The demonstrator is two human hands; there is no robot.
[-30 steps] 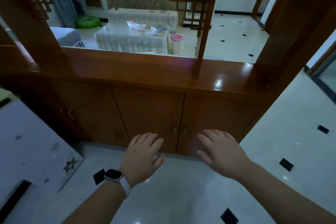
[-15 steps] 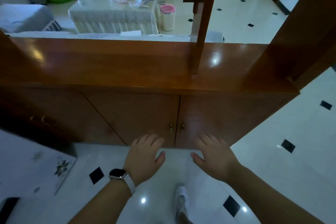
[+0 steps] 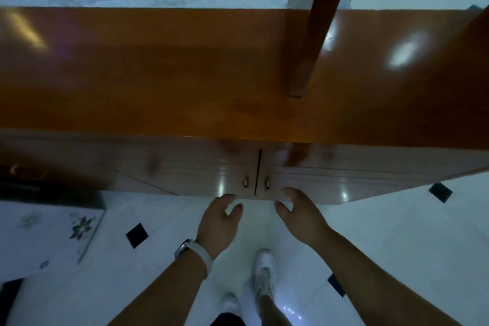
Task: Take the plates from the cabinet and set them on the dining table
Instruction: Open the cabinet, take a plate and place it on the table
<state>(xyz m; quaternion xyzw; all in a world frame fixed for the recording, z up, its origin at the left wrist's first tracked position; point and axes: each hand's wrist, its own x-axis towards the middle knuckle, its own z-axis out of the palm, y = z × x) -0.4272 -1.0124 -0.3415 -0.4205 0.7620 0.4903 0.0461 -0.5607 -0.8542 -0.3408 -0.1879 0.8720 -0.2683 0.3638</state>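
White shoe point(image 3: 264, 270) on pale floor point(image 3: 391, 233); black diamond tile point(image 3: 136, 235) nearby.

The white tiled floor point(image 3: 397, 241), set with small black diamonds, carries the wooden cabinet point(image 3: 158, 82) and a white shoe point(image 3: 264, 270). A wooden post point(image 3: 309, 47) stands on the cabinet's glossy top.

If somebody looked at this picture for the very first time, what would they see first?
Probably the big glossy reddish-brown wooden cabinet, filling the middle of the view, its two doors closed, small brass knobs side by side. Just below, the left hand, a white watch band at its wrist, and the right hand reach towards the doors, holding nothing. Underneath lies a white floor with black diamond tiles.
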